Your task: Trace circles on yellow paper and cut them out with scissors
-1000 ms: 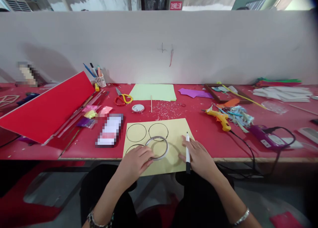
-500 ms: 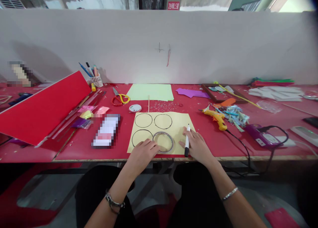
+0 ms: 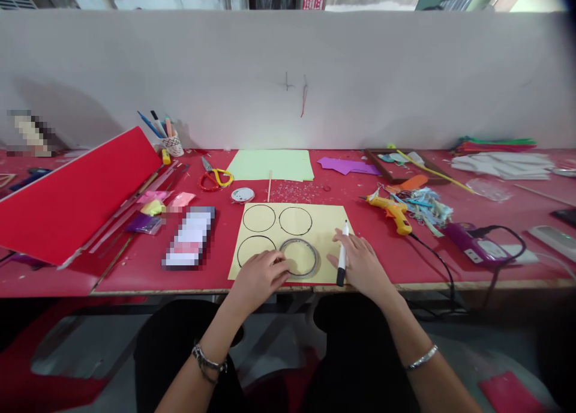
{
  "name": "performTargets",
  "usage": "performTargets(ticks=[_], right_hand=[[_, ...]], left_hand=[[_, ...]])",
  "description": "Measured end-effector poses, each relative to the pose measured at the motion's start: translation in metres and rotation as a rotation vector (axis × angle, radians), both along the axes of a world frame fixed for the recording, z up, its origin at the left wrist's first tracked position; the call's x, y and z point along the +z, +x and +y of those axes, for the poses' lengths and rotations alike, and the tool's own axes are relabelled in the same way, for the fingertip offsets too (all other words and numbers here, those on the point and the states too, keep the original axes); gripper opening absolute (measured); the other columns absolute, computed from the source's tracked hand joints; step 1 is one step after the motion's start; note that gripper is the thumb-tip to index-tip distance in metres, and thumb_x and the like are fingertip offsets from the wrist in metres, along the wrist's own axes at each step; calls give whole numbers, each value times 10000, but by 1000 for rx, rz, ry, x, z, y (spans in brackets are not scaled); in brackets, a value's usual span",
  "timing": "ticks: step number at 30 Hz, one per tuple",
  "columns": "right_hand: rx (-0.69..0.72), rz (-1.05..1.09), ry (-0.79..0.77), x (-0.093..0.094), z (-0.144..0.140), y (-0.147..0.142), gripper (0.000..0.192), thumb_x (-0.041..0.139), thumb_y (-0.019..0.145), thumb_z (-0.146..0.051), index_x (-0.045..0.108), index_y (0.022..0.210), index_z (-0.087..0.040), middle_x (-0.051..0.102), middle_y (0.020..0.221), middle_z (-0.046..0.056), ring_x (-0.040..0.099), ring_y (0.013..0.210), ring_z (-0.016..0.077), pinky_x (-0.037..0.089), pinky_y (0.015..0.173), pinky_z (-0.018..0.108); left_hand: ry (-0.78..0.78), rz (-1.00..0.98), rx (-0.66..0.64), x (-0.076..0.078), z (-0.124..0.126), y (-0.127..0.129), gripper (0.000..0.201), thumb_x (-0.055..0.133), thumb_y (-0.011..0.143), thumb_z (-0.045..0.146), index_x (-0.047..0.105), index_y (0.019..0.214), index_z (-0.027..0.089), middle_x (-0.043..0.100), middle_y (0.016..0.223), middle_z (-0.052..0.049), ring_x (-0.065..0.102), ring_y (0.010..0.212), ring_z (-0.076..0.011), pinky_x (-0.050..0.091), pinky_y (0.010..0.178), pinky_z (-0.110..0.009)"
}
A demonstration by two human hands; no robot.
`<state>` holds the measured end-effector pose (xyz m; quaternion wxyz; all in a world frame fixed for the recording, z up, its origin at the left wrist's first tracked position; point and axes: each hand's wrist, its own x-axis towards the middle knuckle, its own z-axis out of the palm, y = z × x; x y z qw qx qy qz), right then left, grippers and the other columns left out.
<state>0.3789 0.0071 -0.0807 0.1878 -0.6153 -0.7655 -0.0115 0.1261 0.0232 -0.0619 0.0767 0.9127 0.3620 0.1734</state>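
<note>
Three black circles (image 3: pixel 259 218) are already drawn on the pale yellow sheet (image 3: pixel 330 218), two along the far row and one at the near left, and the tape ring (image 3: pixel 299 257) lies flat in the empty near-right quarter, just beside them. Your left hand (image 3: pixel 261 276) is curled over the ring's left rim, fingers pressing it onto the paper, while your right hand (image 3: pixel 360 266) grips a black-and-white marker (image 3: pixel 342 261) with its tip pointing away from you, resting on the sheet to the right of the ring and not touching it. To trace this one cleanly, I would judge that you should spread your left fingertips across the rim so the ring cannot slide or tip, and keep them off the edge where the marker must pass. Turn the marker tip down, hold it upright against the ring's wall and run it round in one even stroke, shifting your holding fingers only when the tip is well away from them. Watch the gap to the neighbouring circles, since the ring sits close to the near-left one, and mind the sheet's near edge, which lies right at the lip of the red table (image 3: pixel 405 263); the paper could slip towards you. The yellow glue gun (image 3: pixel 391 210) and its cord lie well clear on your right.
</note>
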Motion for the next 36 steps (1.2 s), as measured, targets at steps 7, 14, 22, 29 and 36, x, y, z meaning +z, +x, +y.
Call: performTargets(ticks=[7,14,22,29,36], right_hand=[[83,199,-62,-6,2,0,225,477,843,-309,488,1035,-194,573,1177,147,508,1112,297,366,933,465],[74,474,-134,5,1,12,187,387,897,-335,389,1042,-217,564,1190,154,540,1106,243,437,883,399],[212,433,-174,20,-10,-16,353,599,783,-331,409,1052,-204,416,1363,174,389,1263,258,369,982,400],[225,396,-222,11,-1,-27,421,646,749,-323,416,1076,-190,421,1358,186,434,1227,269,383,975,409],[202,373,-191,10,2,-28,424,680,715,-310,452,1057,-205,530,1249,127,525,1106,266,436,900,406]], left_hand=[[-34,7,-11,3,1,13,159,472,863,261,594,952,211,583,1008,-35,567,841,-164,459,704,-289],[-114,-40,112,2,5,20,418,530,822,376,452,1183,181,520,1155,-83,537,1022,-204,487,770,-305],[-74,-3,142,-3,9,21,419,523,822,326,456,1201,162,540,1120,-94,525,1003,-224,460,838,-359],[-115,-119,217,-5,6,19,525,558,783,404,409,1234,178,465,1191,-115,542,1009,-232,496,785,-354],[-131,-161,230,-9,6,14,477,528,811,364,409,1229,168,491,1186,-120,509,1083,-228,477,857,-357]])
